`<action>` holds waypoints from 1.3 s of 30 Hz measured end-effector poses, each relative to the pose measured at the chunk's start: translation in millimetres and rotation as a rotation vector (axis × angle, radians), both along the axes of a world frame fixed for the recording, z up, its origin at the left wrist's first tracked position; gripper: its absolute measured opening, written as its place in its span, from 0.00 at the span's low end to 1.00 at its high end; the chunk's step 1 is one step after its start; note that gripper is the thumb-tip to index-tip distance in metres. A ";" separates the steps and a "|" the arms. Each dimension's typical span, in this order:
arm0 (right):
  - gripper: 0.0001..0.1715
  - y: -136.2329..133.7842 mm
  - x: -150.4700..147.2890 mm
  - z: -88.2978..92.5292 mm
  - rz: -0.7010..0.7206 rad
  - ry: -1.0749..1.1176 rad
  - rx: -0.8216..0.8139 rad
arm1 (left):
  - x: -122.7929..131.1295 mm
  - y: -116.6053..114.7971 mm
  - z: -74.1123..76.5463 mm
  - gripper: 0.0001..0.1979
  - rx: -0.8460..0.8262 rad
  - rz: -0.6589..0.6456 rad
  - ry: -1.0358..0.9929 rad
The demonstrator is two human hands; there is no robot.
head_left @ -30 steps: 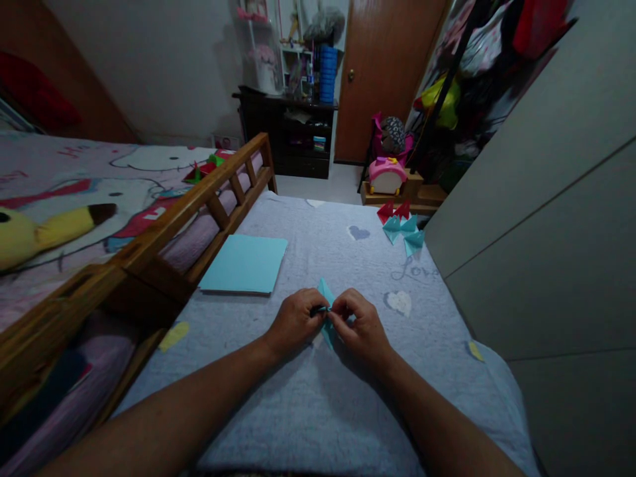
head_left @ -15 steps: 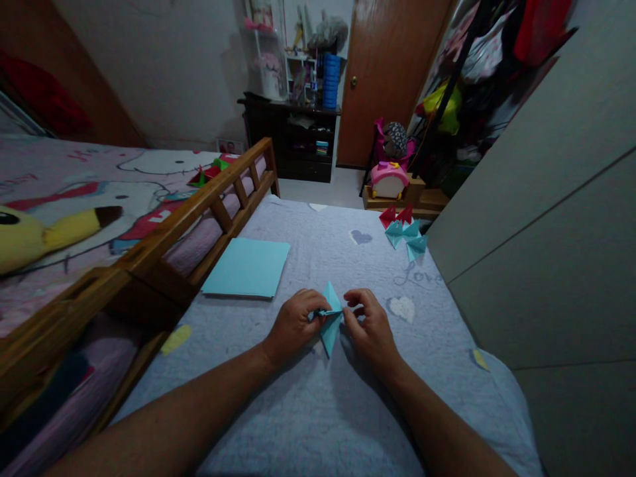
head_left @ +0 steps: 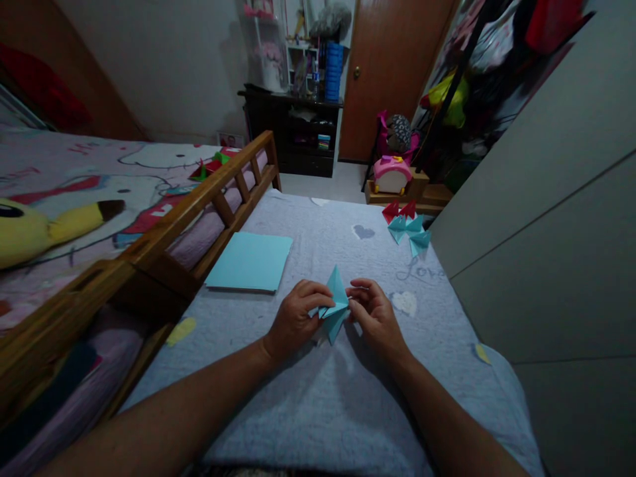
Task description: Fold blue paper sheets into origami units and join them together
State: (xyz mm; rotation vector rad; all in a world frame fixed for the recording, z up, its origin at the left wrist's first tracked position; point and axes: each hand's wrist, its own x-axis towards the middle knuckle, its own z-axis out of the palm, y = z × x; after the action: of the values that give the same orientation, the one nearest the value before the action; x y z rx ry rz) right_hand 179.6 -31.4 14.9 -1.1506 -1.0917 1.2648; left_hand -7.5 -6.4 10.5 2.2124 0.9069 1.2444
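Note:
My left hand (head_left: pixel 301 315) pinches a light-blue folded paper (head_left: pixel 336 296) by its left side, thumb and fingers closed over its middle flap. Pointed ends of the paper stick out above and below that grip. On the other side, my right hand (head_left: pixel 373 315) has its thumb and curled fingertips closed at the paper's right corner. Both hands are over the blue-grey bedspread (head_left: pixel 308 411). Up and to the left lies a stack of square light-blue sheets (head_left: pixel 250 262).
Folded light-blue paper pieces (head_left: pixel 410 232) and red ones (head_left: pixel 399 211) rest at the bed's far right corner. A wooden bed rail (head_left: pixel 203 205) runs along the left, with a yellow plush toy (head_left: pixel 59 228) beyond it. A pale cabinet (head_left: pixel 551 265) stands at right.
The folded paper has tilted, so its middle flap now shows broader under my left thumb. My right fingers have shifted slightly at its right corner. The camera view has moved a little.

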 end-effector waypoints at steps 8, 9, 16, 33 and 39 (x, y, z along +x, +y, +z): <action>0.18 -1.1 -1.8 -1.3 0.009 -0.026 0.082 | 1.0 -1.6 -0.8 0.03 -0.055 0.050 -0.043; 0.17 -1.2 -1.6 -1.3 0.012 -0.035 0.088 | 1.2 -2.0 -0.7 0.03 -0.074 0.056 -0.051; 0.13 -2.8 2.9 0.7 0.066 -0.120 0.134 | 2.2 -4.3 0.4 0.06 -0.167 0.101 -0.088; 0.08 -6.8 3.8 9.3 0.144 -0.285 0.342 | -1.9 -3.2 2.6 0.09 -0.111 0.043 -0.058; 0.08 -6.2 6.1 11.0 0.192 -0.295 0.282 | 0.9 -2.2 3.0 0.11 -0.207 -0.016 -0.109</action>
State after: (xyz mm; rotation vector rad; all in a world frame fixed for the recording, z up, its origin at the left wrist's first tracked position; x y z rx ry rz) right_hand 185.6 -37.5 25.9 -1.0550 -1.5780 1.0614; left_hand -6.6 -8.6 13.5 1.9680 0.9291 1.1938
